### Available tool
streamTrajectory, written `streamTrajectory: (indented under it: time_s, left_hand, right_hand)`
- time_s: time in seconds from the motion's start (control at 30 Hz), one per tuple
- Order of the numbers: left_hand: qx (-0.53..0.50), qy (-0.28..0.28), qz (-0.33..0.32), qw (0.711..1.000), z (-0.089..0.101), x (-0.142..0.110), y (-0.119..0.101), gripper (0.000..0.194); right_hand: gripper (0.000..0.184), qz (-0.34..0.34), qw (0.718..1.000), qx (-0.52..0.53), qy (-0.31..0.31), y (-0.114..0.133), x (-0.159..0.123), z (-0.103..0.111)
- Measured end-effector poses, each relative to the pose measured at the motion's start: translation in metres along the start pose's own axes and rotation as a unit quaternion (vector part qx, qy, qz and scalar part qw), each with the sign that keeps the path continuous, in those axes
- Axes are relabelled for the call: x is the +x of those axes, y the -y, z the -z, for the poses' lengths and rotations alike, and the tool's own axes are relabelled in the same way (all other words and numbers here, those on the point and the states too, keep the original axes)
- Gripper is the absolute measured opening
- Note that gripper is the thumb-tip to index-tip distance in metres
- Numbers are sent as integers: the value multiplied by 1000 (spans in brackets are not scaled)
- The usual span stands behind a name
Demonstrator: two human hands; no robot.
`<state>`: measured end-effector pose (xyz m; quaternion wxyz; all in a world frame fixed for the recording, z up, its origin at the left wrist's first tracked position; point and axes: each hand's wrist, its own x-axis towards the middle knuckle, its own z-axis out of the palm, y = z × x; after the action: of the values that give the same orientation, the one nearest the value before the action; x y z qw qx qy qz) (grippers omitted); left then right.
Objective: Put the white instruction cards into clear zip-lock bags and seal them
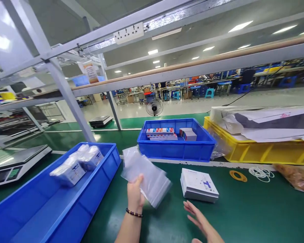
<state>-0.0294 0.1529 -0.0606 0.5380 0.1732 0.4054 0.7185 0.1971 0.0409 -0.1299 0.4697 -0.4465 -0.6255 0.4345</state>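
My left hand [136, 193] grips a stack of clear plastic bags [149, 177], thumb on top, above the green tabletop. Another clear bag [130, 154] lies by the far end of that stack. My right hand [196, 217] is empty, fingers apart, just in front of a stack of white printed booklets [199, 184]; a small gap seems to separate them. In the long blue bin [91, 202] at the left, several bagged white packs [74, 165] sit near the far end.
A blue bin [176, 150] with printed stacks [162, 132] stands behind. At the right are a yellow crate [263, 153], rubber bands [238, 176], white cord loops [261, 173] and a brownish bag [297, 177]. A scale [17, 163] lies left; a shelf frame [66, 98] rises beyond.
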Motion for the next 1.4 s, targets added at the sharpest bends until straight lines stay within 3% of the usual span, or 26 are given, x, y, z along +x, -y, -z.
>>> streamTrajectory:
  time_s: [0.07,0.17,0.3,0.4,0.57,0.67,0.83,0.9,0.97,1.07,1.17,1.3,1.4]
  left_hand:
    - [-19,7,-9,1000,-5,-18,-7,17]
    - [-50,-3,13,999,-8,-42,-7,12]
    - [-60,-10,59,996,-3,-62,8,16]
    - [-57,-6,82,995,5,-69,22,16]
    - [-93,-11,63,994,8,-74,25,17]
    - [-117,-34,86,989,5,-73,23,18]
    - [-143,-48,220,964,5,-74,32,11]
    - [-126,-54,226,965,8,-78,38,9]
    - [-98,-52,189,976,12,-82,43,7]
    - [-74,-7,136,988,20,-87,45,13]
    - [-64,59,126,988,31,-83,37,21]
    - [3,170,71,983,51,-58,15,33]
    - [178,250,24,951,65,-36,6,30]
  right_hand:
    - [91,-53,981,188,-10,-4,14,-38]
    - [95,-109,922,369,-45,7,36,-74]
    - [93,-181,850,481,-116,29,48,-89]
    - [92,-190,833,495,-157,40,48,-89]
    - [99,-169,840,471,-208,53,44,-77]
    - [97,-197,841,458,-209,57,41,-71]
    - [73,-267,839,443,-168,52,42,-73]
    - [64,-271,839,442,-163,48,43,-74]
    - [56,-261,847,440,-147,45,43,-73]
    - [46,-217,895,375,-107,40,44,-67]
    - [41,-169,944,262,-109,35,45,-52]
    - [36,-141,964,188,-121,31,45,-29]
    - [26,-119,979,140,-82,30,45,-20]
